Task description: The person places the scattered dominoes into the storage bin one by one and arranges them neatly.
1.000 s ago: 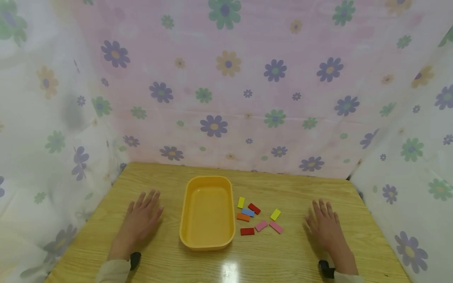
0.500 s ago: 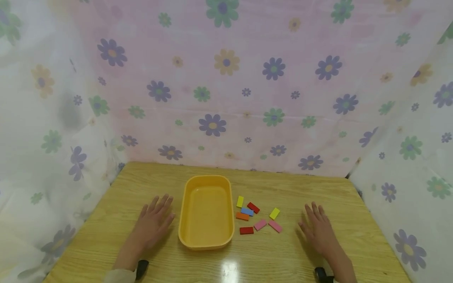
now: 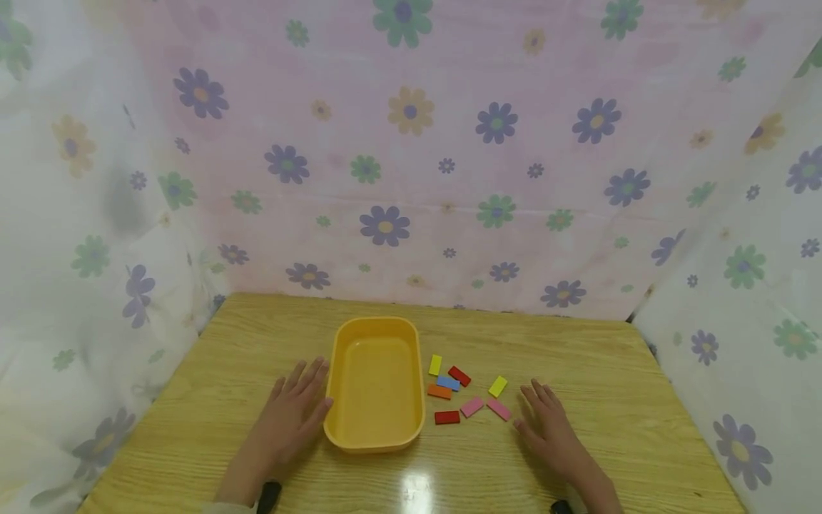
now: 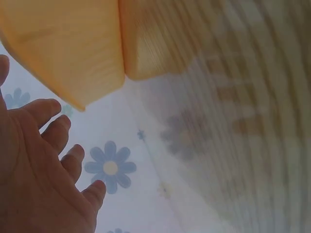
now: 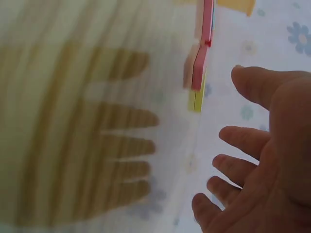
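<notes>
A yellow-orange plastic tray (image 3: 374, 448) stands on the table, left of centre. My left hand (image 3: 290, 417) is close beside its left wall, fingers spread; whether it touches the rim I cannot tell. To the tray's right lie several small flat blocks: yellow (image 3: 435, 365), red (image 3: 459, 375), blue (image 3: 448, 384), orange (image 3: 439, 391), another red block (image 3: 447, 417), two pink blocks (image 3: 472, 407) and a second yellow block (image 3: 497, 386). Just right of the pink ones hovers my right hand (image 3: 549, 432), holding nothing. Its relaxed fingers also show in the right wrist view.
The wood-grain table (image 3: 565, 357) is shiny and mirrors the hands in both wrist views. A flowered cloth (image 3: 411, 178) hangs behind it and along both sides. A dark strap device (image 3: 270, 492) sits at the left wrist.
My left hand has moved right, up to the tray's left side. My right hand has come left, towards the blocks. Tray and blocks stay in place.
</notes>
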Tool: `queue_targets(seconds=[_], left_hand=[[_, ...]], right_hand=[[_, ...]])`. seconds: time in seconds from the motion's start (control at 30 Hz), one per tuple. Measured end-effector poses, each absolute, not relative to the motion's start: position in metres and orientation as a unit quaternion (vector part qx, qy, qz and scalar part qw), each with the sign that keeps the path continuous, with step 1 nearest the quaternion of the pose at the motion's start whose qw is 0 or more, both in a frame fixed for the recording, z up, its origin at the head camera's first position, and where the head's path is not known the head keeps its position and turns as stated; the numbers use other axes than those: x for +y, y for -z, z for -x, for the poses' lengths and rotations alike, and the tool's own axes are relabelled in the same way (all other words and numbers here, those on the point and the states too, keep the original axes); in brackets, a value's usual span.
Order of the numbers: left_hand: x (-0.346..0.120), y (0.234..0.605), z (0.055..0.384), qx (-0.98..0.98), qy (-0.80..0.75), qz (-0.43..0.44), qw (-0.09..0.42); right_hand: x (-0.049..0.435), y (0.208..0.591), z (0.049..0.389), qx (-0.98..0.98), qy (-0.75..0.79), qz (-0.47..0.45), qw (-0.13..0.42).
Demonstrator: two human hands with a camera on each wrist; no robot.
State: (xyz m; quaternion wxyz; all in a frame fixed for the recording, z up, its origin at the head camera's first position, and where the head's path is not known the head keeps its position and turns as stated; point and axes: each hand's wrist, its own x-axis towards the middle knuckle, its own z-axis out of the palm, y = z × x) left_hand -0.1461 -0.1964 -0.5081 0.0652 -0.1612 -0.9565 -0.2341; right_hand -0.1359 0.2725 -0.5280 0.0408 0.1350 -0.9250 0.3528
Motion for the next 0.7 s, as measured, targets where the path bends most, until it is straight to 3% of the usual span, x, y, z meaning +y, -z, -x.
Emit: queue_targets(seconds=[0.23, 0.5, 0.7], left_hand=[[-0.189, 0.511, 0.142, -0.952, 0.244, 0.171, 0.068], [-0.186, 0.511, 0.144, -0.949, 0.242, 0.183, 0.087], [-0.185, 0.512, 0.148, -0.947, 0.245, 0.189, 0.091]], right_hand=[[0.258, 0.523, 0.134, -0.911, -0.392, -0.125, 0.008], [0.249, 0.517, 0.142, -0.929, -0.36, -0.084, 0.025], [0.246, 0.515, 0.152, -0.933, -0.355, -0.062, 0.006]])
